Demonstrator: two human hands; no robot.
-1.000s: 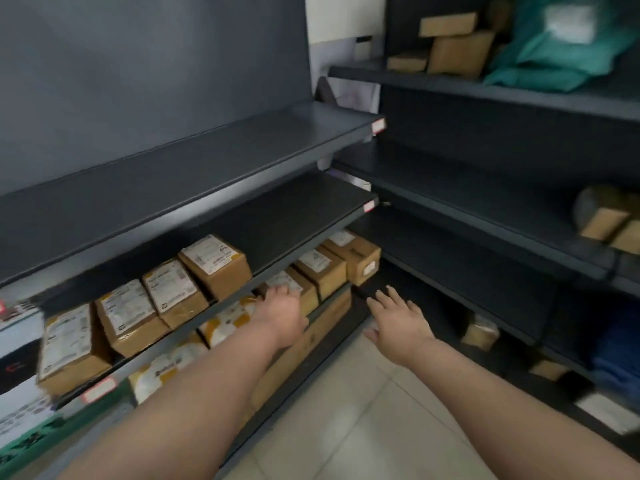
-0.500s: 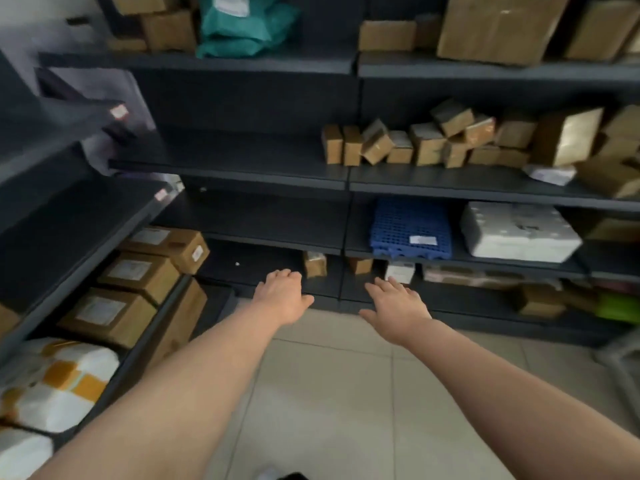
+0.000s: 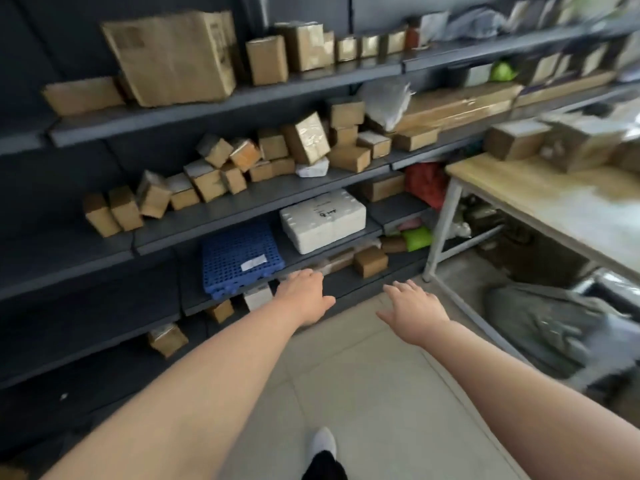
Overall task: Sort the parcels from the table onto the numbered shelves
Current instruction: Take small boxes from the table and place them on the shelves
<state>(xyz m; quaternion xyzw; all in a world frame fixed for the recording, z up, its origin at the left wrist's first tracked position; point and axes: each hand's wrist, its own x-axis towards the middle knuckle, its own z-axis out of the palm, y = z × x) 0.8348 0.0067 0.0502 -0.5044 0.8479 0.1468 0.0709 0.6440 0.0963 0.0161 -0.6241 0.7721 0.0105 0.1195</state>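
Both my arms reach forward over the tiled floor, and neither hand holds anything. My left hand (image 3: 304,294) hangs palm down with relaxed fingers in front of the lower shelves. My right hand (image 3: 412,311) is spread open, palm down, a little to the right of it. A wooden table (image 3: 554,202) stands at the right with several brown parcels (image 3: 516,140) at its far end. Dark grey shelves (image 3: 263,199) fill the wall ahead, stacked with many small cardboard boxes (image 3: 304,136).
A large cardboard box (image 3: 173,57) stands on the upper shelf. A blue plastic grid (image 3: 239,254) and a white foam box (image 3: 322,220) sit on a lower shelf. A grey sack (image 3: 543,327) lies under the table. My white shoe (image 3: 323,441) shows on the floor.
My view has swung right, from the corner shelves to the back wall of shelves, and the table has come into sight. Both hands stay open and held out in front.
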